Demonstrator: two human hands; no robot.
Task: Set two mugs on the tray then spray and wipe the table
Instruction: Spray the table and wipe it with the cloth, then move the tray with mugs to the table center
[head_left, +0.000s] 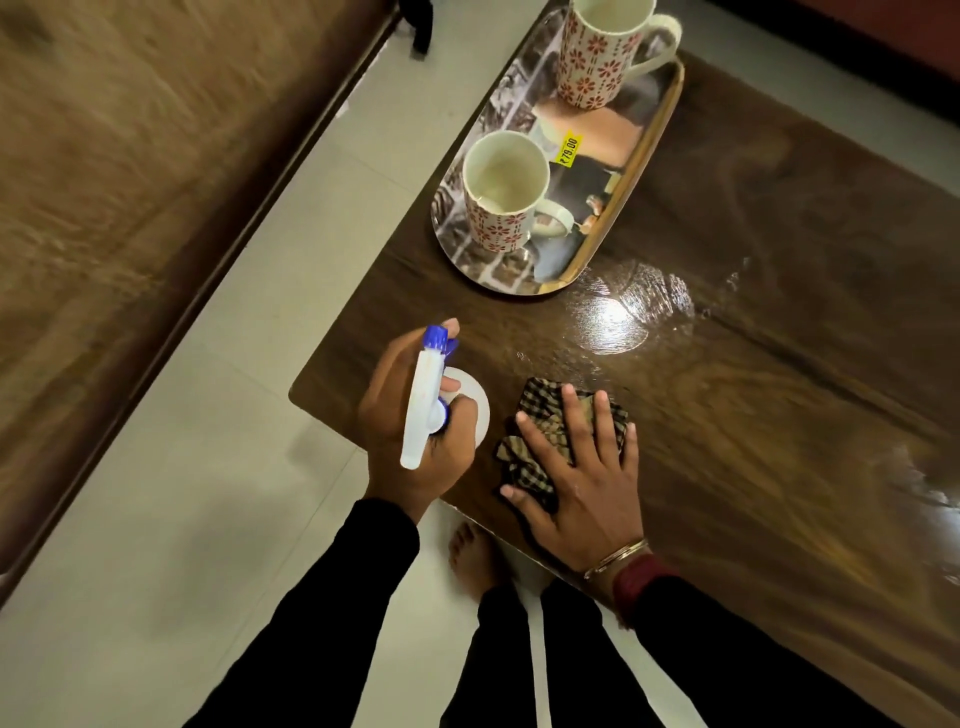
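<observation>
Left hand (415, 436) grips spray bottle (423, 410); right hand (582, 467) flat on cloth (545, 441), wet wooden table (753, 364).

**What the view hides or cuts off**

The far mug (602, 49) loses its rim to the top edge. The spray bottle (427, 397) shows only its head and a sliver of white body; the left hand (410, 426) covers the rest. The checked cloth (550, 441) lies partly under the right hand (582, 478). The tabletop (779, 312) runs out past the right edge. The brown surface (130, 182) at left is smeared by blur. The bare foot (472, 558) is half hidden by the tabletop's corner.
</observation>
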